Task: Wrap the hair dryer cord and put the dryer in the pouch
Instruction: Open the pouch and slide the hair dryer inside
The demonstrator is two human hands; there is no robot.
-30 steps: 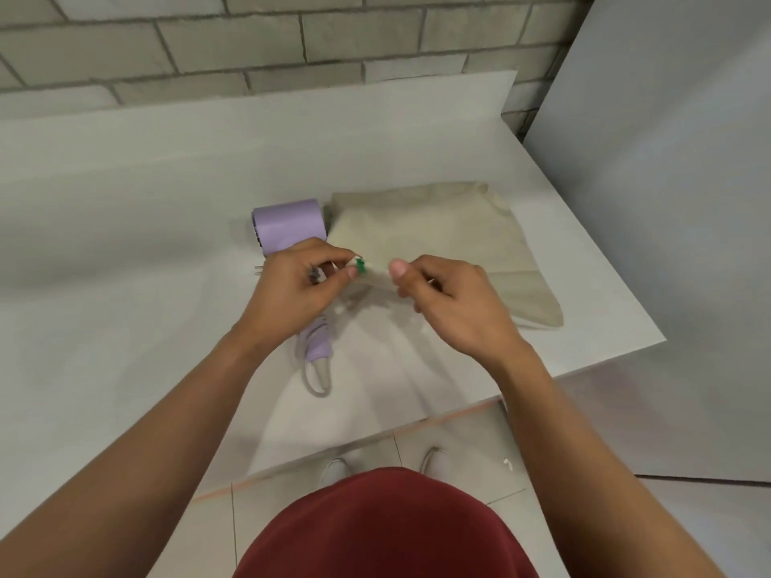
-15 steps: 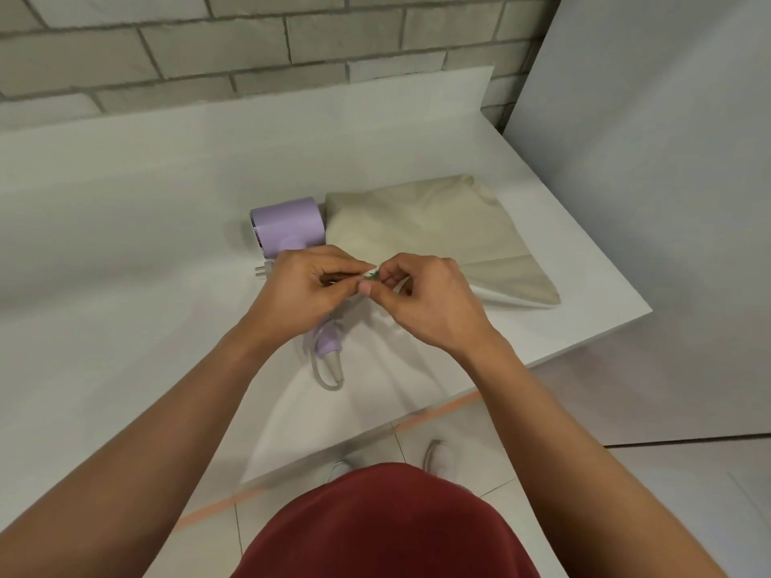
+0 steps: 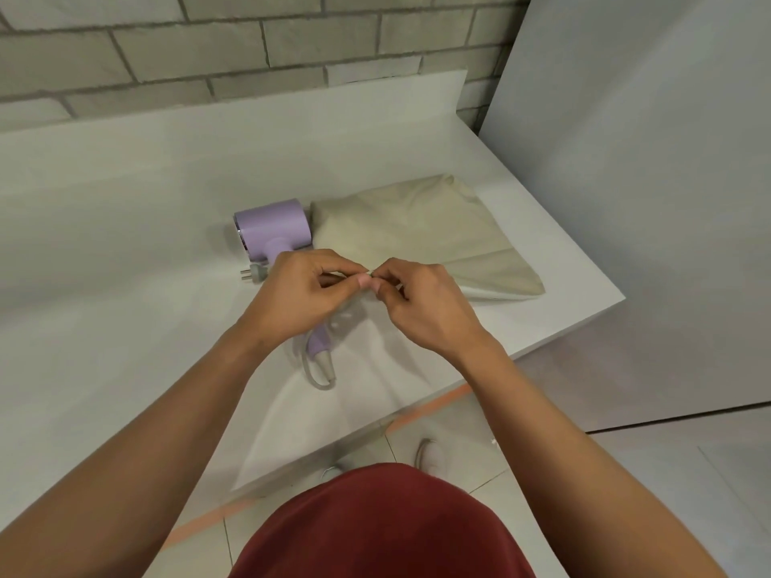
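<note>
A lilac hair dryer (image 3: 273, 229) lies on its side on a plain white counter (image 3: 125, 252), with its barrel toward the wall and its handle pointing back toward the person. The counter surface is smooth and matte. Behind the hair dryer it ends in a raised white upstand (image 3: 292, 106), and above that is a brick wall (image 3: 250, 43) of pale grey blocks with darker joints.

Just right of the hair dryer's barrel, a beige fabric pouch (image 3: 417, 239) lies flat and creased, spreading toward the counter's right edge. Further right of the hair dryer, past the end of the counter, a flat grey panel (image 3: 646, 181) stands upright and fills that side of the room.

Just left of the hair dryer's handle, the grey plug (image 3: 250, 274) rests on the counter. At the handle's near end the grey cord (image 3: 313, 375) bends in a short loop.

Over the handle, the left hand (image 3: 300, 298) and right hand (image 3: 429, 306) have curled fingers. Their thumb and forefinger tips meet and together pinch a small thin piece (image 3: 368, 272), too small to identify. The hands hide the middle of the handle, so how the cord lies there cannot be told.

Nearer than the hair dryer, beyond the counter's front edge, are pale floor tiles (image 3: 459, 427) crossed by an orange strip (image 3: 442, 400). A light shoe (image 3: 429, 452) and a dark red garment (image 3: 375, 527) also show there.
</note>
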